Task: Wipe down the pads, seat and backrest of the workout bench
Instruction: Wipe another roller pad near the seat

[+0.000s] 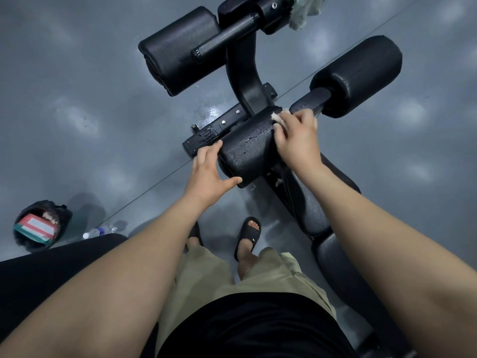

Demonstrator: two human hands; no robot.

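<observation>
Nearest, at 6 o'clock, are the person's black shirt (258, 329) and khaki shorts (206, 275). Just beyond them, two feet in black slide sandals (248, 237) stand on the grey floor (77, 99); the small white mark on the right sandal is too small to read.

Both bare forearms reach up the middle and cover part of the workout bench (247, 86), which runs from 5 o'clock to 12. Its black backrest (335, 254) and then its seat (309, 210) lie at 4 o'clock, partly behind the right forearm. The seat shows wet specks.

At the centre is the near roller pad (245, 151), black and beaded with droplets. The left hand (209, 171) grips its near end, fingers over the top and thumb underneath. The right hand (296, 138) has its fingers curled onto a white wipe (277, 116) and presses it against the pad's far end.

At 8 o'clock, well apart from the bench, a black bin (38, 226) holds a red, white and green striped box (36, 228) whose print is too small to read. A clear plastic bottle (98, 231) lies beside the bin.

Just past the near pad, a wet patch (214, 112) shines on the floor beside the bench's bolted base bar (206, 133). Farther on, the right roller pad (358, 76) sits at 2 o'clock and the left roller pad (180, 50) at 11, both matte black. At 12 o'clock a pale cloth (302, 14) hangs over the frame's top.
</observation>
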